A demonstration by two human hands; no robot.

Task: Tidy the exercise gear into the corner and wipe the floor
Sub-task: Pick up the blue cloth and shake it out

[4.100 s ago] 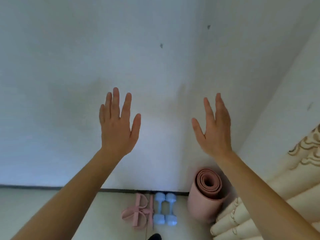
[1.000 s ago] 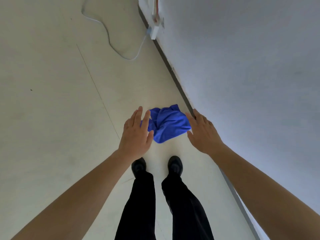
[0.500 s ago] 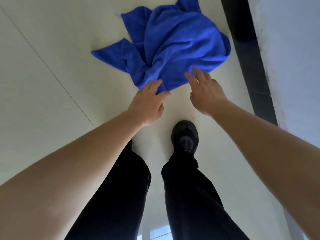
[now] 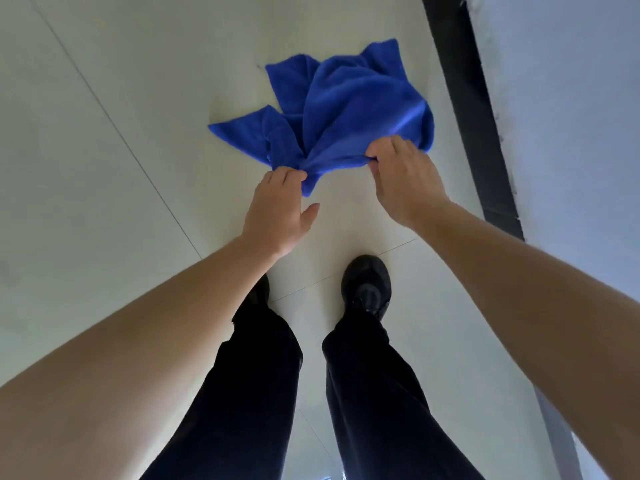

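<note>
**Both hands at the near edge of a crumpled cloth**

The pale tiled floor (image 4: 104,168) fills the left of the view, crossed by thin grout lines. The left hand (image 4: 280,209) reaches down with its fingers (image 4: 287,174) curled onto the near left corner of the crumpled blue microfibre cloth (image 4: 346,109); the thumb stands apart from them, so whether the corner is actually pinched cannot be told. The cloth lies bunched on the floor, spreading away beyond both sets of fingertips, one flap pointing out to the left of the left fingers. The right hand (image 4: 405,181) is closed on the cloth's near edge, a fold of fabric gathered between thumb and curled fingers (image 4: 388,147). Below the hands, nearer the person, stand two legs in black trousers (image 4: 374,393) and a black shoe (image 4: 367,285). To the right of the right fingers runs a dark skirting strip (image 4: 467,98) at the foot of a white wall (image 4: 571,98); the cloth lies near it, apart.
</note>
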